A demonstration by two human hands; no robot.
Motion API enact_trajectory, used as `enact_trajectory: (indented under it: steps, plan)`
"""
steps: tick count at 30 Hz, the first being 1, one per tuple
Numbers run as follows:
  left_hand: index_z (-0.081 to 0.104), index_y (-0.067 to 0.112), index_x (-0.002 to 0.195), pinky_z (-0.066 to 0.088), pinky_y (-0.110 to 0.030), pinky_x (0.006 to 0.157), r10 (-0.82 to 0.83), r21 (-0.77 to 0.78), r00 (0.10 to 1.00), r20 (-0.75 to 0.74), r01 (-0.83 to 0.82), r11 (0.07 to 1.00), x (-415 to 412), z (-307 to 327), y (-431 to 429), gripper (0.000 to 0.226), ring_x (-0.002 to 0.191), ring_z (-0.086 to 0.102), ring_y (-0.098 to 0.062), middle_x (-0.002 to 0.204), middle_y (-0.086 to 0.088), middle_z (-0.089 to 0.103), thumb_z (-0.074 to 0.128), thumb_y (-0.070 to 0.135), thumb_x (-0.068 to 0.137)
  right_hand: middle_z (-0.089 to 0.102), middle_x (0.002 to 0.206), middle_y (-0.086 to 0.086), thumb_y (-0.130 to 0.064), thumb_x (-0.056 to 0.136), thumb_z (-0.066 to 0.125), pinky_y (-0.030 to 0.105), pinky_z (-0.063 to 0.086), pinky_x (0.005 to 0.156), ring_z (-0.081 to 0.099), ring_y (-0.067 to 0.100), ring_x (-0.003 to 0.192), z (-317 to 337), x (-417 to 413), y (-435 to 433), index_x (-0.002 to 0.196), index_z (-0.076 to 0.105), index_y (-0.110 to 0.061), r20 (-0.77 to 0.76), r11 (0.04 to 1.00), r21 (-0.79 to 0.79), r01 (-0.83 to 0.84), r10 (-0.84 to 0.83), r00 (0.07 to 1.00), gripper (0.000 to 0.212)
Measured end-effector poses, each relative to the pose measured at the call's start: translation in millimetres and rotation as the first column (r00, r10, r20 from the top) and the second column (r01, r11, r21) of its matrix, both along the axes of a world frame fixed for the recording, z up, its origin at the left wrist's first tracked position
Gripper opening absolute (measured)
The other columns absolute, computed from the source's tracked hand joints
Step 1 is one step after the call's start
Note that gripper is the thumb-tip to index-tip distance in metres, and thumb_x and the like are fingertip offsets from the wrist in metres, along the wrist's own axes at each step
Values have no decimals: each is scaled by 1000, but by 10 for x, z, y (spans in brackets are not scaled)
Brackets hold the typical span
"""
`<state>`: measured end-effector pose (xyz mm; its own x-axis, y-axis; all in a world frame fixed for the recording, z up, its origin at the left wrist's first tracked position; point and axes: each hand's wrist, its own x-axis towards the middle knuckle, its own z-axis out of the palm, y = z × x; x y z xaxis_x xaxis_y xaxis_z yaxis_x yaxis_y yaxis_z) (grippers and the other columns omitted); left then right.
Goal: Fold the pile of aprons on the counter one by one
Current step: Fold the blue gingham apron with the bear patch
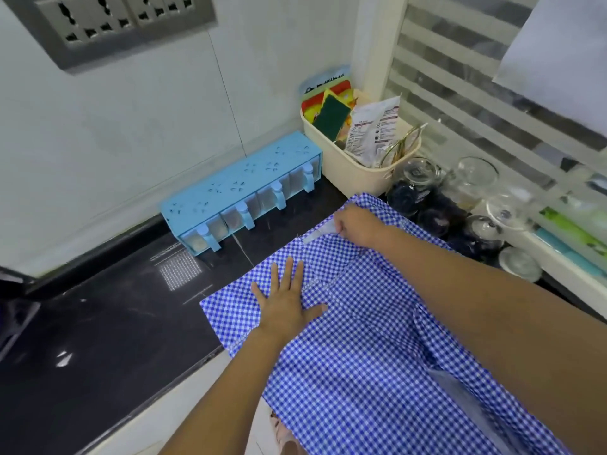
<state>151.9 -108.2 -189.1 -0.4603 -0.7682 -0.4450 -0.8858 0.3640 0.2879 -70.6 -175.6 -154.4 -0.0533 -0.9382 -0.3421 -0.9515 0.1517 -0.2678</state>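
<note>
From my end, the blue-and-white checked apron (361,339) lies spread over the front right part of the dark counter (115,316), and its near portion hangs down past the counter's front edge. Its far end reaches toward the back right corner. The cloth lies fairly smooth on its left half and is rumpled into folds under my right forearm. My left hand (285,300) lies flat on the apron near the cloth's left edge, palm down, fingers straight and spread, gripping nothing. My right hand (358,224) is further back on the apron, close to its far end. Its fingers are curled and pinch a pale strip (317,234) that lies across the checks (a tie or a strap, I cannot tell which from here). Beyond the apron's far left edge, a light blue spice rack (236,188) with clear drawers stands along the counter's back edge against the tiled wall. In the back right corner sits a cream basket (348,169) holding a green sponge (331,113) and a white packet (371,126). Just right of the basket, several glass jars (417,185) with lids crowd the counter's right edge, just beside the apron. High on the wall to the left is a grey socket plate (108,24).
</note>
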Motion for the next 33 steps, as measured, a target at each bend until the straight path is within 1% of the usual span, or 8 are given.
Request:
enact_trajectory:
  steps: [5,10,14,19,23,27,30,33]
  plan:
    - [-21,32,149,-13,-68,105,58,-7,998,31,-58,998,-27,-31,-12,97,141,-30,-27,153,3,-33,33,77,82,64,102,18,5,86,51,41,48,87,62,31,93,-21,45,-249,96,63,1,203,973,-179,147,-110,973,16]
    - [-21,32,148,-7,-69,106,117,34,990,73,-120,992,-86,23,-80,99,143,-27,-29,154,1,-32,38,75,82,47,142,9,-6,97,50,23,37,97,55,9,110,272,131,-41,138,45,-9,394,996,-85,2,32,919,42]
    - [-6,18,153,1,-61,113,181,26,980,83,-183,983,-191,201,-55,95,146,-12,-35,159,-11,-16,54,56,89,61,123,8,-7,95,52,17,43,85,58,19,110,424,-39,635,113,63,-4,490,942,-208,263,-132,862,21]
    - [35,-1,144,19,-39,118,-147,-173,935,-323,94,980,-552,263,564,67,140,27,-36,151,-22,30,64,16,86,66,106,7,-18,92,61,32,48,87,60,19,92,286,-220,2136,108,62,-9,332,902,-145,407,-344,879,18]
    - [21,9,150,16,-44,118,-376,-43,913,-158,374,927,-864,184,1126,76,145,16,-26,157,-11,18,60,33,89,37,139,5,-37,87,66,37,41,100,36,25,128,101,-183,3150,137,41,-19,40,849,16,529,-529,848,58]
    - [2,24,154,9,-56,115,-442,65,892,94,437,897,-942,156,1267,82,147,-4,-34,160,-12,-9,52,47,93,47,100,10,-29,91,62,29,36,77,49,24,95,18,-433,3662,92,68,-7,8,745,-89,661,-663,749,23]
    - [6,35,153,10,-61,113,-464,98,875,139,454,886,-1022,229,1283,75,146,-4,-39,160,-16,-10,52,43,94,49,63,11,-29,93,61,28,25,52,40,15,54,306,-661,3776,65,63,-9,239,578,-102,810,-776,584,34]
    - [20,36,150,18,-62,111,-436,50,889,143,433,900,-1091,236,1271,65,144,10,-39,159,-16,6,53,33,94,50,51,13,-30,94,60,29,27,47,42,19,47,637,-972,3840,61,59,-6,387,352,-223,909,-824,414,41]
